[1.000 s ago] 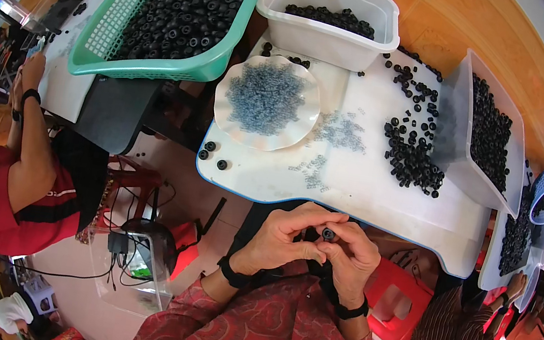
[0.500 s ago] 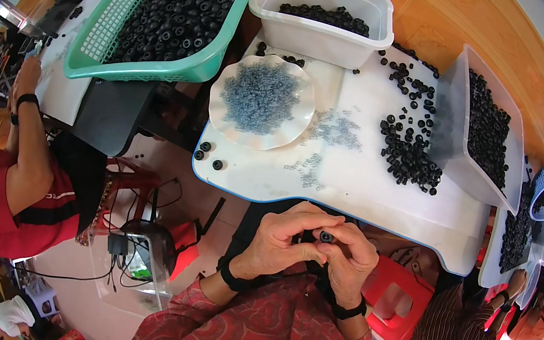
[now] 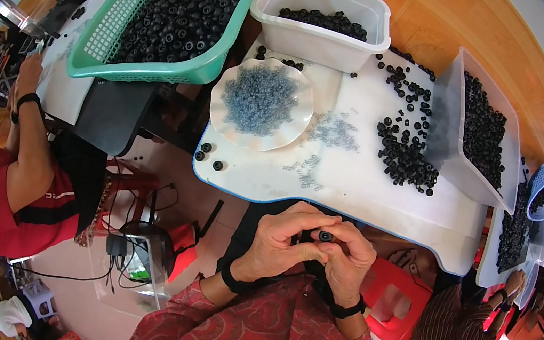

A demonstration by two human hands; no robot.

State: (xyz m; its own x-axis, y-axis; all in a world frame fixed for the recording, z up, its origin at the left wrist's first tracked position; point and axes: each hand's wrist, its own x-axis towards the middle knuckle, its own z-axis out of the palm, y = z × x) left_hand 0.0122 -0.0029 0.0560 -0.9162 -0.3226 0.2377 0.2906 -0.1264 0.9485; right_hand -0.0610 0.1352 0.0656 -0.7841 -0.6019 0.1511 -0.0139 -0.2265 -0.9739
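Both my hands meet in front of my shirt, just off the near edge of the white table (image 3: 386, 208). My left hand (image 3: 279, 238) is closed, its thumb and fingers pinching a small black round part (image 3: 325, 236) with a lighter centre. My right hand (image 3: 352, 258) grips the same part from the other side. The fingers hide most of it. Beyond my hands, a white wavy-rimmed plate (image 3: 304, 108) holds a heap of tiny translucent bluish pieces. More such pieces (image 3: 334, 131) are scattered beside it. Loose black parts (image 3: 404, 158) lie on the table's right side.
A green basket (image 3: 145, 75) of black parts stands at the far left. At the back is a white tub (image 3: 308, 43), and a clear bin (image 3: 448, 147) is tilted at the right. Co-workers sit on both sides. A red stool (image 3: 396, 305) stands right of me.
My hands keep their hold on the black part, with only a very slight shift of the fingers. The whole view has moved slightly.
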